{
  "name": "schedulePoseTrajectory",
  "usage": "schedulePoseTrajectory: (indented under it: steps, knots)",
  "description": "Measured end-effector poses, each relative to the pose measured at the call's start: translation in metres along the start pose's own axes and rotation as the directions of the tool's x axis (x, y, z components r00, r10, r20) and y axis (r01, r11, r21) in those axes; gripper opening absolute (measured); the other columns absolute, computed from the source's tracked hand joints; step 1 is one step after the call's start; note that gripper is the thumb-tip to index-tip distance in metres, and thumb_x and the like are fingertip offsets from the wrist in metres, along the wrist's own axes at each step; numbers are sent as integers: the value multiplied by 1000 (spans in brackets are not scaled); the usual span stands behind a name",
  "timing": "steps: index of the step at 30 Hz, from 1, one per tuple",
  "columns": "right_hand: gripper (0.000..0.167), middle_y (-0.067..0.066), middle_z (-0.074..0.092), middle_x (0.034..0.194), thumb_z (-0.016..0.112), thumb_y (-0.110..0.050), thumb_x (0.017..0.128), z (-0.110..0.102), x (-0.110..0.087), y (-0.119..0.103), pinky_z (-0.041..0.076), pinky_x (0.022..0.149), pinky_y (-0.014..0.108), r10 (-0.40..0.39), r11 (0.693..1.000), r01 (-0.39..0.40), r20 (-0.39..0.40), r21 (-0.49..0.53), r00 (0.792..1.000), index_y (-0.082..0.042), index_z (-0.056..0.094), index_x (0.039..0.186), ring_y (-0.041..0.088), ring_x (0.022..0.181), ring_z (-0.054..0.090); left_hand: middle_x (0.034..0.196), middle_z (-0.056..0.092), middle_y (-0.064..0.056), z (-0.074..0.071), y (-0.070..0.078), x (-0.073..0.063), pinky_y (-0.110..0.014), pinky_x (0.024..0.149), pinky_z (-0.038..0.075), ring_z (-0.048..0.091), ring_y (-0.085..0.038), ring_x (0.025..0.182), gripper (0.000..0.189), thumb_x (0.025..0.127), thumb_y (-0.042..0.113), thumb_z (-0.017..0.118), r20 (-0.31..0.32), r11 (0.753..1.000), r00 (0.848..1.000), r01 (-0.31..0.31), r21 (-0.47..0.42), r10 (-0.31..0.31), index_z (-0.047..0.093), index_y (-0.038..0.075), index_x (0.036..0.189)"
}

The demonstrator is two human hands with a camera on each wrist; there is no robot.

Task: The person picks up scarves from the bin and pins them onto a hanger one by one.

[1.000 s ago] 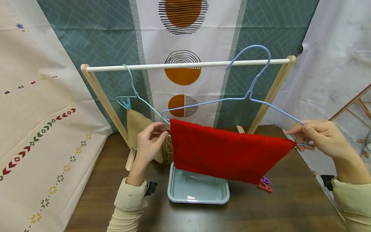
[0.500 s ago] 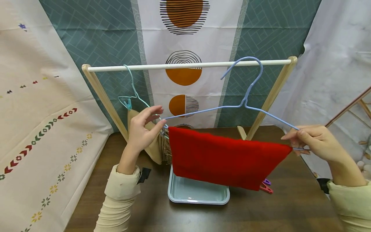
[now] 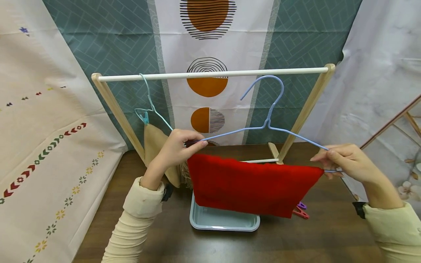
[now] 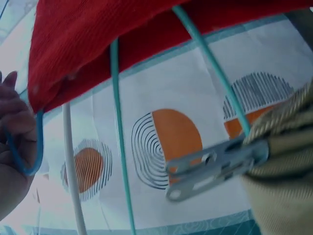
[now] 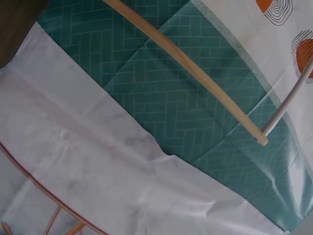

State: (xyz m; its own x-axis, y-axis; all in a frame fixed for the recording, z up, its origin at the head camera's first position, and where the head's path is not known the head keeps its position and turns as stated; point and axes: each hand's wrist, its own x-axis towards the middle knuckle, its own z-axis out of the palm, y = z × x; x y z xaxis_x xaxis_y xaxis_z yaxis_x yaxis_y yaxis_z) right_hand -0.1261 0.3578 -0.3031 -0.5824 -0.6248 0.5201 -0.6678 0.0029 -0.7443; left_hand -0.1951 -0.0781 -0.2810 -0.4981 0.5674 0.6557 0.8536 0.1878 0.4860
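Note:
A red cloth (image 3: 250,186) hangs folded over the lower bar of a blue clothes hanger (image 3: 268,122). My left hand (image 3: 179,149) pinches the hanger's left corner between thumb and fingers, while my right hand (image 3: 345,162) grips its right end. The hook sits just below the rack's white rail (image 3: 213,75) in the head view, apparently off it. In the left wrist view, the cloth (image 4: 83,44) fills the top and my right hand (image 4: 14,137) holds the hanger end at the left edge. Neither hand shows in the right wrist view.
A teal hanger (image 3: 153,109) on the rail carries a tan cloth (image 3: 152,138), held by a teal clip (image 3: 144,117) and a metal clip (image 4: 215,166). Below stands a pale blue tray (image 3: 225,224). Red and purple clothespins (image 3: 300,212) lie right of it.
The blue hanger and red cloth have come lower and left, the hook dropping below the rail. My left hand loosened, then closed on the hanger's left corner; my right hand moved left with it.

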Motion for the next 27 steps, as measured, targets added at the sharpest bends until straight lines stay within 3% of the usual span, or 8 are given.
schedulePoseTrajectory:
  steps: [3, 6, 12, 15, 19, 22, 27]
  knots:
    - [42, 6, 49, 67, 25, 22, 87, 0, 0, 0, 35, 36, 22, 33, 999, -33, 16, 3, 999, 10, 61, 104, 11, 50, 52, 61, 56, 1, 4, 1, -2, -25, 45, 37, 41, -9, 51, 7, 78, -4, 66, -41, 999, 999, 9, -31, -11, 68, 1, 75]
    - [46, 5, 51, 67, 24, 22, 88, -1, 0, -3, 37, 37, 23, 118, 993, -118, 26, -15, 993, 3, 62, 106, 12, 49, 52, 62, 58, -1, 6, 1, -4, -22, 45, 36, 41, -9, 49, 8, 77, -6, 66, -87, 998, 996, 5, -59, -10, 68, 0, 74]
    - [43, 8, 52, 66, 27, 19, 90, -3, -2, -5, 39, 36, 29, 213, 977, -214, 24, 14, 977, 1, 62, 106, 16, 53, 57, 58, 57, -2, 12, 0, -7, -20, 43, 34, 39, -10, 45, 11, 73, -11, 67, -177, 993, 984, -26, -115, 5, 68, -1, 71]
    - [42, 5, 57, 70, 32, 18, 89, -3, -3, -7, 42, 39, 28, 280, 959, -281, -9, -34, 960, -3, 63, 107, 16, 56, 60, 57, 58, -4, 15, 0, -9, -19, 42, 34, 38, -9, 44, 12, 70, -13, 68, -229, 990, 973, -49, -130, 18, 68, -1, 71]
    - [42, -2, 64, 83, 40, 15, 89, -6, -6, -11, 47, 43, 29, 366, 914, -375, -84, -155, 927, -13, 64, 110, 16, 58, 62, 60, 62, -7, 19, 2, -11, -19, 43, 36, 40, -8, 44, 13, 67, -15, 70, -302, 988, 953, -70, -137, 25, 69, -2, 70]
    - [45, -6, 65, 90, 43, 14, 88, -9, -12, -11, 48, 46, 28, 382, 894, -401, -131, -197, 915, -17, 62, 113, 16, 60, 64, 63, 64, -10, 20, 4, -11, -18, 44, 39, 43, -8, 46, 12, 66, -14, 71, -348, 989, 937, -69, -128, 20, 68, -3, 69]
    - [50, -9, 66, 97, 45, 18, 85, -12, -25, -6, 48, 50, 25, 364, 898, -392, -164, -199, 917, -17, 59, 118, 13, 66, 65, 65, 65, -11, 20, 5, -13, -17, 46, 41, 47, -8, 48, 5, 70, -5, 73, -389, 993, 921, -74, -96, 31, 69, -3, 69]
